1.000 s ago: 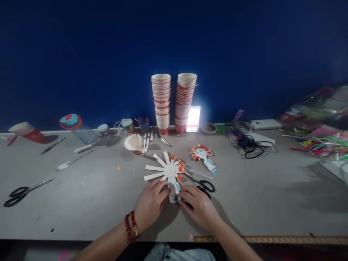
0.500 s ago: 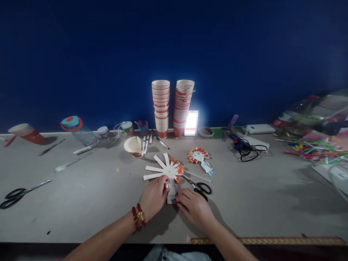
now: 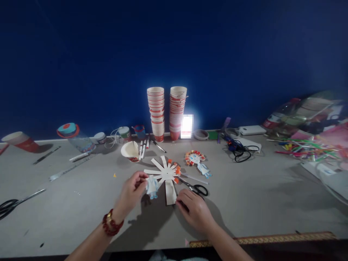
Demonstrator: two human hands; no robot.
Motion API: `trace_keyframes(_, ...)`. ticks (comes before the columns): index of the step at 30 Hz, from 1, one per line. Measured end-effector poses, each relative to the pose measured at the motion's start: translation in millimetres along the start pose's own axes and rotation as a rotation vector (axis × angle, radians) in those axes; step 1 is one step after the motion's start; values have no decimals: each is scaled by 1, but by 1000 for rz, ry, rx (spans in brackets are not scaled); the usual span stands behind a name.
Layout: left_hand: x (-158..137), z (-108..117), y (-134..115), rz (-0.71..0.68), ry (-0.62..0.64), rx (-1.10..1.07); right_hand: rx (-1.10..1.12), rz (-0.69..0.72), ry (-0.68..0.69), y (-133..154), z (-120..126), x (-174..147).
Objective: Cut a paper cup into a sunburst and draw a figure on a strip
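Head view: paper wheel (image 3: 166,175) partly behind paper figure (image 3: 152,186) in left hand (image 3: 131,194)

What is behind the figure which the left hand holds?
Behind the figure in the left hand, parts of the paper flower and the table show around its edges. Whatever lies directly behind it, perhaps more of the flower, is covered and cannot be seen.

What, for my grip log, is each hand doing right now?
Left hand: closed on the blue-edged paper cutout.
Right hand: curled at the edge of the white paper strip; whether it grips cannot be told.
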State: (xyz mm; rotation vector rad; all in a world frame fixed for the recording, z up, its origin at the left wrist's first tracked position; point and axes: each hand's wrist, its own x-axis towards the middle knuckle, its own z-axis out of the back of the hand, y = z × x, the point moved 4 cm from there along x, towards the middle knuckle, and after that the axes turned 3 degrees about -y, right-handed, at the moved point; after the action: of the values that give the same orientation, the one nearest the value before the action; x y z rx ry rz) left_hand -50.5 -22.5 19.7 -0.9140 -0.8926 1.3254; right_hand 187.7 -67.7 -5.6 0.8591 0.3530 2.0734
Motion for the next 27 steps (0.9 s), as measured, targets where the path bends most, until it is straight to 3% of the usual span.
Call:
trace_keyframes(3, -9, 26, 21, 19, -22, 90, -7, -4, -34, 0, 2, 1)
trace_keyframes(7, -20, 42, 46, -35, -6, 358, -23, -6, -36, 1, 3, 1)
trace_keyframes(9, -23, 45, 44, -136, -71, 563, -34, -6, -31, 2, 4, 2)
trace_keyframes(12, -29, 36, 16, -414, -208, 765, -59, 15, -23, 5, 5, 3)
trace_keyframes(14, -34, 15, -7, -616, -108, 791, -81, 31, -11, 6, 4, 3)
trace_keyframes(18, -40, -37, -32, -873, 296, 898, -121, 69, 30, 8, 0, 3)
trace_keyframes(22, -38, -56, -28, -852, 474, 921, -174, 99, 52, 8, -3, 1)
trace_keyframes(27, -37, -53, -19, -824, 554, 942, -246, 131, 65, 9, 0, -3)
